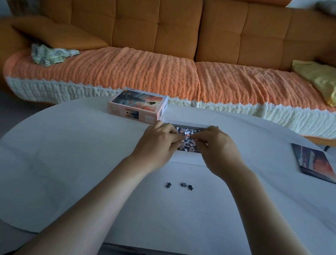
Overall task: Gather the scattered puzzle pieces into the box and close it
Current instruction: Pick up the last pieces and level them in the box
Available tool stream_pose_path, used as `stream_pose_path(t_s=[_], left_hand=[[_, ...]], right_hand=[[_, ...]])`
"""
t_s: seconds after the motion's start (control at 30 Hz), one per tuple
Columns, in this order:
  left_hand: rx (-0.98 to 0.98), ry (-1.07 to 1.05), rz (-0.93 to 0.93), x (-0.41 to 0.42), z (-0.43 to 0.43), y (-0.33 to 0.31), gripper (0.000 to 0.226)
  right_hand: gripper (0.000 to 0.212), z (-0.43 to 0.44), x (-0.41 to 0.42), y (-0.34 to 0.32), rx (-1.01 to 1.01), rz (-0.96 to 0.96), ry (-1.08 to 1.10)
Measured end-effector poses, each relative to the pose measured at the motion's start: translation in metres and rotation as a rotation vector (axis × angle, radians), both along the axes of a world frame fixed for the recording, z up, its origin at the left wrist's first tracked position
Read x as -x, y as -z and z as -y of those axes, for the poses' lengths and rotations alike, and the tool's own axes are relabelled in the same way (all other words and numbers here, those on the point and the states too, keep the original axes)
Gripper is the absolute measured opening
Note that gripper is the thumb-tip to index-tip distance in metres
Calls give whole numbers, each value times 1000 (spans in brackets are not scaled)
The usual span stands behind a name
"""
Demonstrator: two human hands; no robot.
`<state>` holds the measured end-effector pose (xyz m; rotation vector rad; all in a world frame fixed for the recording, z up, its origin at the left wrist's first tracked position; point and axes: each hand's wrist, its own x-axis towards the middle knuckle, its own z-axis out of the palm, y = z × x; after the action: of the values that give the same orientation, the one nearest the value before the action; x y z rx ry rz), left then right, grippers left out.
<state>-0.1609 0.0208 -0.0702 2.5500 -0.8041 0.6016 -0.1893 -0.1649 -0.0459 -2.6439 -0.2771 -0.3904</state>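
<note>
Pieces [189,146] of the puzzle lie heaped in the open white box tray [191,124], which sits on the white table [73,157] a little beyond its middle. Both hands hover over that tray. The left hand [159,139] covers its left end and the right hand [218,146] its right end, so only a narrow strip of the heap shows between them. The fingers of each hand are bent, and their tips come close together above the pile. Whether they pinch any pieces between them cannot be told, since the tips blend into the speckled heap. Three loose pieces remain on the bare tabletop nearer than the tray, well apart from both hands and between the two forearms: one dark piece [168,184] to the left, then a grey piece [183,184] just beside another dark piece [190,187] to the right. The box lid [138,104], printed with a sunset picture, stands picture side up just beyond the tray's far left corner, close by the left hand's knuckles. A printed sheet [314,162] showing the same reddish picture lies flat near the table's right edge, well apart from the right hand. Beyond the table stands an orange sofa [154,29] with a knitted orange throw [127,68] over its seat, a yellow cloth [335,85] at its right end and an orange cushion [57,32] at its left.
</note>
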Motion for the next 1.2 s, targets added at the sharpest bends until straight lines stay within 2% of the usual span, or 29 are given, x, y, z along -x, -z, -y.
stream_pose_path(t_s=[0.1,0.23,0.3,0.4,0.47,0.6,0.7,0.87,1.0,1.13,1.2], left_hand=[[65,36,37,7,-5,-5,21],[71,67,-96,24,-12,-6,13],[39,91,-209,32,-14,-6,10],[-109,121,-441,41,-19,-5,14],[-177,117,-531,45,-22,-2,20],[-112,114,-598,47,-23,1,7],[-88,126,-643,47,-23,1,6],[-56,118,-638,46,-24,2,9],[134,100,-529,44,-17,-4,12],[275,-3,-279,29,-12,-11,12],[293,-38,-230,19,-7,-10,11]], right_hand=[[13,3,13,-12,1,-93,-86],[15,3,31,-9,117,-430,-166],[18,2,37,-4,162,-504,-145],[12,1,41,1,134,-501,-112],[7,3,42,3,93,-496,-106],[10,3,46,7,30,-459,-109],[21,-2,48,8,38,-452,-125],[12,-7,45,14,65,-439,-146],[9,-4,41,10,0,-409,-148],[5,-1,28,0,-138,-115,-16],[6,3,18,-2,-112,9,84]])
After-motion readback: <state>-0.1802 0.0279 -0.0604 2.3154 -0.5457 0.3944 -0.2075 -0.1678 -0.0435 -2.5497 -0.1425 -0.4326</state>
